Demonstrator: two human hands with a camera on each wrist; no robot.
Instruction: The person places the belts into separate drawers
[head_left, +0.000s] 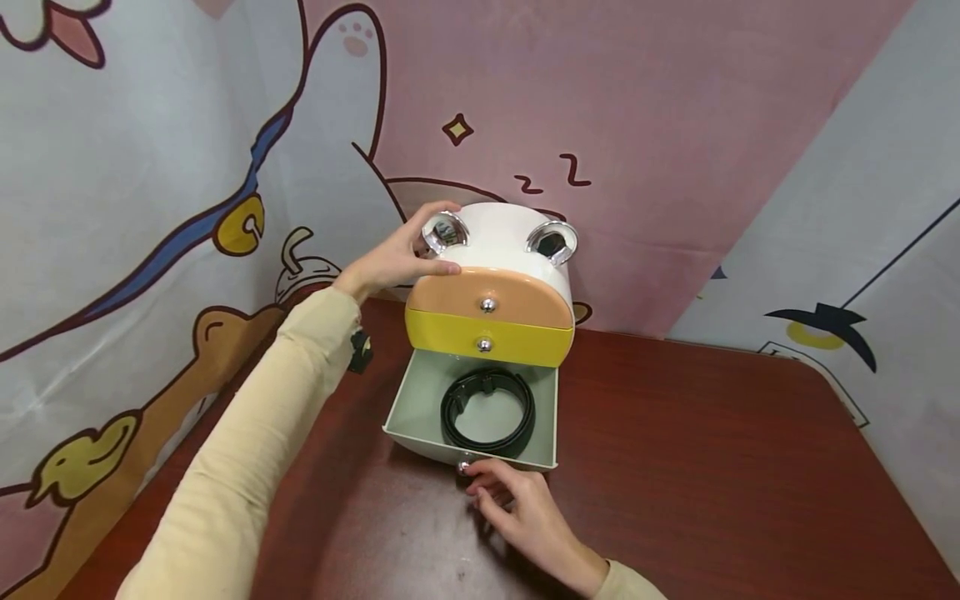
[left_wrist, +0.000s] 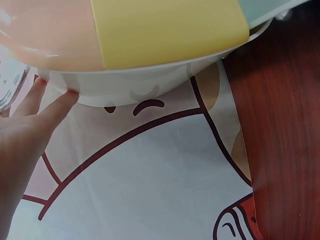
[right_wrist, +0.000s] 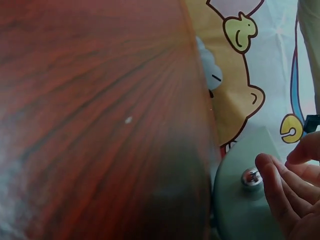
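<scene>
A small white drawer cabinet [head_left: 502, 229] with two shiny round eyes on top stands at the table's back. Its orange drawer [head_left: 442, 300] and yellow drawer [head_left: 442, 331] are pushed in. The pale green bottom drawer [head_left: 408, 408] is pulled out, and a coiled black belt [head_left: 525, 417] lies inside. My left hand [head_left: 393, 258] rests on the cabinet's upper left around one eye; in the left wrist view two straight fingertips [left_wrist: 70, 95] press the white side. Beside the green drawer's silver knob [right_wrist: 251, 177] is my right hand [head_left: 528, 508], fingers loosely bent, the knob not pinched.
The cabinet stands on a reddish-brown wooden table [head_left: 712, 467]. Cartoon-printed cloth [head_left: 637, 167] hangs close behind the cabinet and along the left side. A small dark object [head_left: 361, 352] shows by the left wrist.
</scene>
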